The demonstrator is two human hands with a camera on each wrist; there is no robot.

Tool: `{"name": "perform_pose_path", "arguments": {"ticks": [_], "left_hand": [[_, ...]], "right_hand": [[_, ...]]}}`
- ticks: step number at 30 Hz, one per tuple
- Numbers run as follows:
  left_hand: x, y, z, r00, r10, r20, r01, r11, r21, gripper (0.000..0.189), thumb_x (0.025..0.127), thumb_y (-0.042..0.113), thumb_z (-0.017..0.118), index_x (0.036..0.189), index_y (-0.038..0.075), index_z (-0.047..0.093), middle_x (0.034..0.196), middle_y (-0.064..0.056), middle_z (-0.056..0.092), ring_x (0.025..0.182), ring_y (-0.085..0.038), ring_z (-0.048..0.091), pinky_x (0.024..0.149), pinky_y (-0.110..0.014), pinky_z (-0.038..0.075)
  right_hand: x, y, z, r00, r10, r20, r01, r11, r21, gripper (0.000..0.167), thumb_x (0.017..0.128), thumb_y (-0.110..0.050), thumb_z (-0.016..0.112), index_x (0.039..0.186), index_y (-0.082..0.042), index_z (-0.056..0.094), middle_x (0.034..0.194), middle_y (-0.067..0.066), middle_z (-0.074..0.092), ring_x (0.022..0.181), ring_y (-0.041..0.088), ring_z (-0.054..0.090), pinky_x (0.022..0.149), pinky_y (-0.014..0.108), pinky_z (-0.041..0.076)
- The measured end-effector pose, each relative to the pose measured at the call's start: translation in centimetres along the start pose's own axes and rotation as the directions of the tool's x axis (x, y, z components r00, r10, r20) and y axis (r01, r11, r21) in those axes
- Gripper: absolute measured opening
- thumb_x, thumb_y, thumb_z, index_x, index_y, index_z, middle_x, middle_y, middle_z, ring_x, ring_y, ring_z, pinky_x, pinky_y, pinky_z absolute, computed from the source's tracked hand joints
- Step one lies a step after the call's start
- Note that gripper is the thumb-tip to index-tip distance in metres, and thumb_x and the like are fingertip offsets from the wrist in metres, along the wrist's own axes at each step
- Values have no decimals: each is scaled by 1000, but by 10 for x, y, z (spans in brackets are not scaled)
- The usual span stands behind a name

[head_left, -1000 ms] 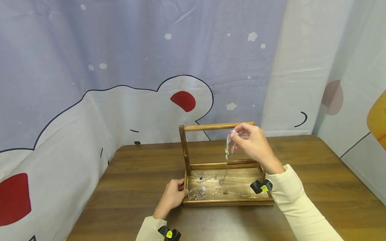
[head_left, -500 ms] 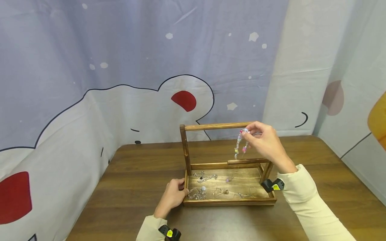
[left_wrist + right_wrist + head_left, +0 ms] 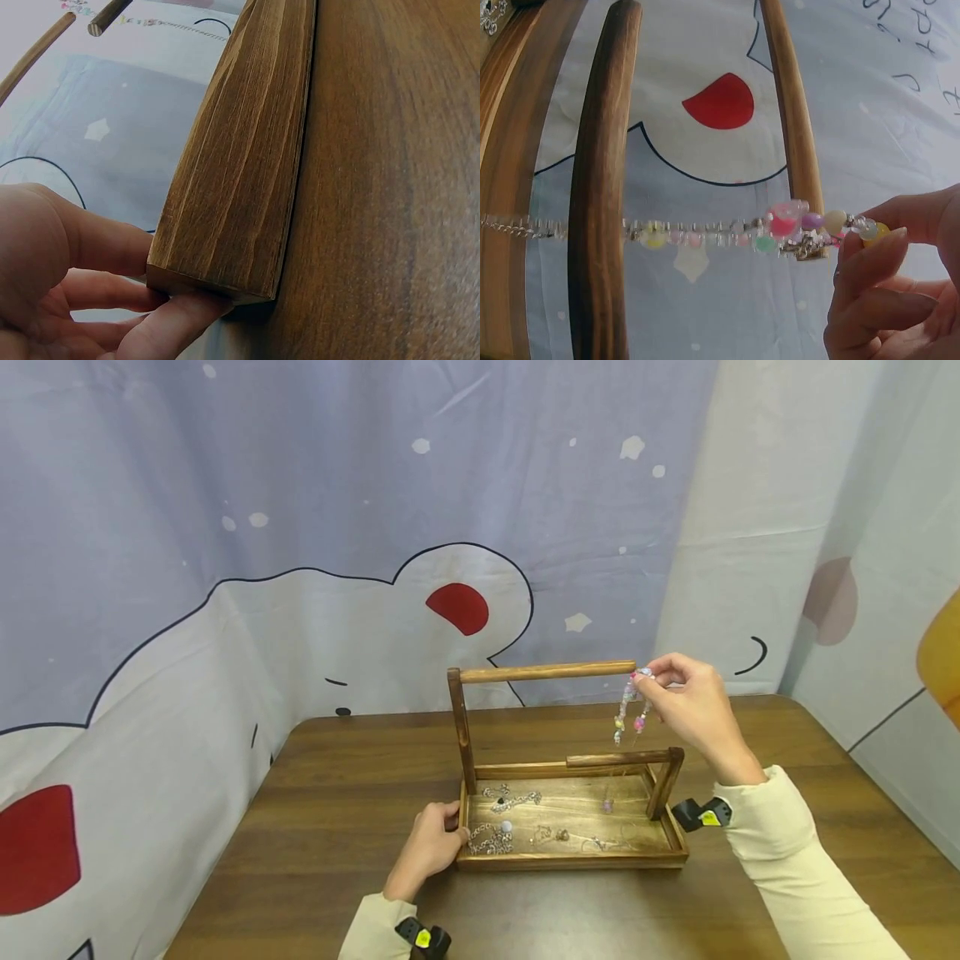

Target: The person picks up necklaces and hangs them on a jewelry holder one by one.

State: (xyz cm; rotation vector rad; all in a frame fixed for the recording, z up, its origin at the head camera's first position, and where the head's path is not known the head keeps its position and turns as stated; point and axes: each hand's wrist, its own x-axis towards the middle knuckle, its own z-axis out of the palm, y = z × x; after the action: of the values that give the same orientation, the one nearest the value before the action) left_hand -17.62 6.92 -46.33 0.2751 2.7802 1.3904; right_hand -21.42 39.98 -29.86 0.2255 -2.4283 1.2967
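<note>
My right hand (image 3: 693, 702) pinches a beaded necklace (image 3: 621, 710) between thumb and fingertips, right by the free end of the upper bar (image 3: 547, 672) of a wooden jewelry stand (image 3: 570, 862). Pastel beads and silver chain (image 3: 705, 232) show in the right wrist view, passing behind the lower bar (image 3: 600, 172). A small purple pendant (image 3: 607, 807) dangles low over the tray. At the stand's left end, my left hand (image 3: 429, 843) grips the tray wall; in the left wrist view its thumb and fingers close round the wooden corner (image 3: 217, 277).
Silver chains (image 3: 491, 839) lie at the tray's left side, with smaller fine pieces (image 3: 561, 835) toward its middle and right. The stand sits on a brown wooden table (image 3: 360, 760). A printed curtain (image 3: 337, 643) hangs behind the table.
My right hand has moved right with the necklace, from over the tray's middle to past the upper bar's free end. The pendant has shifted right too. The left hand stays on the stand.
</note>
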Motion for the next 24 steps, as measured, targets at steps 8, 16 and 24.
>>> {"name": "perform_pose_path", "arguments": {"ticks": [8, 16, 24], "left_hand": [[0, 0, 0, 1000, -10, 0, 10, 1000, 7, 45, 77, -1, 59, 119, -14, 52, 105, -24, 63, 89, -22, 61, 72, -35, 50], [0, 0, 0, 1000, -13, -5, 13, 1000, 11, 45, 77, -1, 60, 119, -14, 53, 104, -24, 63, 89, -22, 61, 71, -33, 50], [0, 1, 0, 1000, -26, -4, 26, 1000, 17, 45, 78, 0, 60, 120, -14, 52, 106, -25, 62, 92, -24, 60, 73, -36, 50]], "right_hand": [[7, 8, -6, 997, 24, -71, -26, 999, -21, 25, 84, -27, 63, 89, -2, 62, 65, 2, 61, 45, 8, 51, 42, 25, 39], [18, 10, -6, 993, 56, -106, -64, 995, -74, 26, 83, -31, 63, 90, -5, 64, 68, -2, 61, 62, 13, 46, 52, 29, 35], [28, 8, -4, 993, 52, -111, -62, 994, -89, 26, 83, -31, 63, 89, -6, 64, 68, -1, 62, 62, 13, 49, 53, 29, 35]]}}
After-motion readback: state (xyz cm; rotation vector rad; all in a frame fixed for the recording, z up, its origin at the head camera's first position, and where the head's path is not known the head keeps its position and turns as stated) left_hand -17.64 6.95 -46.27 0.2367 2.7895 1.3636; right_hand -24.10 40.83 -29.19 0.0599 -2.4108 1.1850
